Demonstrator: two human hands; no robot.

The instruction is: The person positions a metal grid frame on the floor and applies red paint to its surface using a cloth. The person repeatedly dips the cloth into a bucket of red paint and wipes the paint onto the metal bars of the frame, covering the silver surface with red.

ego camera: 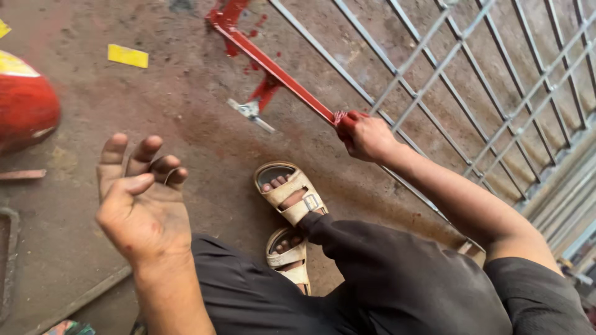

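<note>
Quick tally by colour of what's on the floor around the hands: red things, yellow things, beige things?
Red: 2 – painted frame bar gripped by the right hand, round container at left.
Yellow: 1 – paper scrap on the floor; a second scrap at the left edge is too cut off to count.
Beige: 2 – sandals.
Total: 5
The left hand is open, holding nothing.

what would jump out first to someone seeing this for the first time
The red-painted bar of the metal grille stands out, running from top centre down to the right hand, which presses a red-stained cloth against it. The left hand is raised open and empty at lower left, over the red-stained concrete floor. A round red object sits at the far left edge.
</note>
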